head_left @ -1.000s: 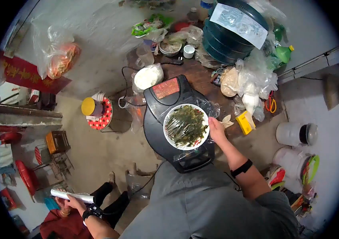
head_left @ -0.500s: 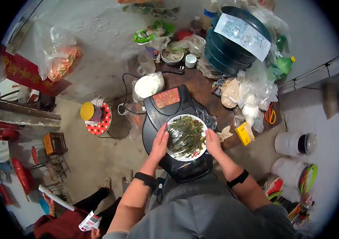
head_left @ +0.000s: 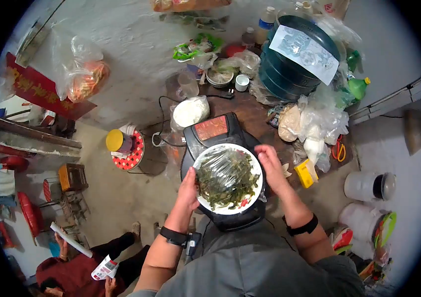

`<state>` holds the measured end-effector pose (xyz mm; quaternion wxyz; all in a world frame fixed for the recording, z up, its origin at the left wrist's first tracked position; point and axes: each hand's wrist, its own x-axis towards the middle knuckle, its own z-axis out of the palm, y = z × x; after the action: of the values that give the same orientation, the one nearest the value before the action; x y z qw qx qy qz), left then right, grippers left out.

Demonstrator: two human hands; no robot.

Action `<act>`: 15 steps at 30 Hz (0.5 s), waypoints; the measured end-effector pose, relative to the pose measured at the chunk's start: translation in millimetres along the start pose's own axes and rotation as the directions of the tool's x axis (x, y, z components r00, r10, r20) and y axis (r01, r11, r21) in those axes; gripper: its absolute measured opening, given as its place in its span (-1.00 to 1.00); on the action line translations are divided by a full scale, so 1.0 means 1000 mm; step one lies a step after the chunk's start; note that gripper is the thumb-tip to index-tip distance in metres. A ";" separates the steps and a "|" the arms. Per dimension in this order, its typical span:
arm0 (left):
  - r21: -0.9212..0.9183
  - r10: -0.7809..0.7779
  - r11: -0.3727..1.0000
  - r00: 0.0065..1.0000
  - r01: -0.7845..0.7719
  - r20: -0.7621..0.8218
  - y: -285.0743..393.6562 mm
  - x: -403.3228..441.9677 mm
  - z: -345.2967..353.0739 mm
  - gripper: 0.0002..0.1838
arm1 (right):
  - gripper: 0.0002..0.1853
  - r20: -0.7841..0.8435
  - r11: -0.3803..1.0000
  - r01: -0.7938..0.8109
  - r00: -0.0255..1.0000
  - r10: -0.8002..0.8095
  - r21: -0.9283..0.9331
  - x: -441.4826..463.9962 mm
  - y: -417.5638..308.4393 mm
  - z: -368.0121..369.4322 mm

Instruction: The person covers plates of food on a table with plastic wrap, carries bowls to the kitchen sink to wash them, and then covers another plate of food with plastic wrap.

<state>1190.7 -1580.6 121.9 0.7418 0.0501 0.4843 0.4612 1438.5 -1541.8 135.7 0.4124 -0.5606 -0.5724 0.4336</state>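
A white plate (head_left: pixel 257 187) of dark green chopped vegetables, with shiny clear plastic film over them, is in front of me above a black electric appliance (head_left: pixel 222 222). My left hand (head_left: pixel 187 192) grips the plate's left rim, thumb on the upper side and the other fingers hidden beneath. At the right rim, my right hand (head_left: pixel 272 169) has its fingers stretched out and a little off the edge. The plate hides much of the appliance, whose top bears a reddish label (head_left: pixel 212 127).
Behind the appliance, a table (head_left: pixel 220 106) carries a bag of white stuff (head_left: pixel 190 113), a white cup (head_left: pixel 242 82), a large teal tub (head_left: pixel 289 74), a yellow box (head_left: pixel 306 173) and orange-handled scissors (head_left: pixel 339 149). A seated person (head_left: pixel 74 272) holds papers at lower left. A stool (head_left: pixel 130 158) stands left.
The plate has come nearer to me and slightly left, and looks larger. My right hand has come off the rim; my left hand still holds it. The view has shifted slightly.
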 end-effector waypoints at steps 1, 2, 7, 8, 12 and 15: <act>0.064 -0.006 0.998 1.000 0.007 -0.019 0.008 -0.007 0.007 -0.49 | -0.67 0.077 0.983 -0.018 0.997 0.004 0.185 0.010 -0.009 -0.001; 0.127 -0.012 0.992 0.999 0.017 -0.039 0.016 -0.015 0.014 -0.49 | -0.61 0.152 0.931 -0.052 0.988 -0.004 0.361 0.020 -0.016 -0.002; 0.150 -0.027 0.989 0.986 0.002 0.165 0.022 -0.018 0.018 -0.53 | -0.47 0.745 0.588 -0.583 0.665 -0.052 0.561 0.043 -0.051 0.012; 0.149 -0.025 0.989 0.986 0.000 0.163 0.022 -0.019 0.017 -0.53 | -0.42 0.758 0.464 -0.648 0.647 -0.082 0.603 0.041 -0.050 0.016; 0.101 0.035 0.994 0.989 -0.050 0.142 0.026 -0.023 0.022 -0.52 | -0.30 0.840 -0.186 -0.853 0.516 -0.169 0.487 0.020 0.012 0.033; 0.069 0.110 0.991 0.993 -0.112 0.035 0.026 -0.019 0.027 -0.50 | -0.33 0.782 -0.108 -0.776 0.606 0.146 0.622 -0.008 0.006 0.046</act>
<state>1192.8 -1570.0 162.2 0.7202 0.1103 0.4850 0.4837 1396.6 -1551.8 117.2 0.3180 -0.1887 0.0312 0.9286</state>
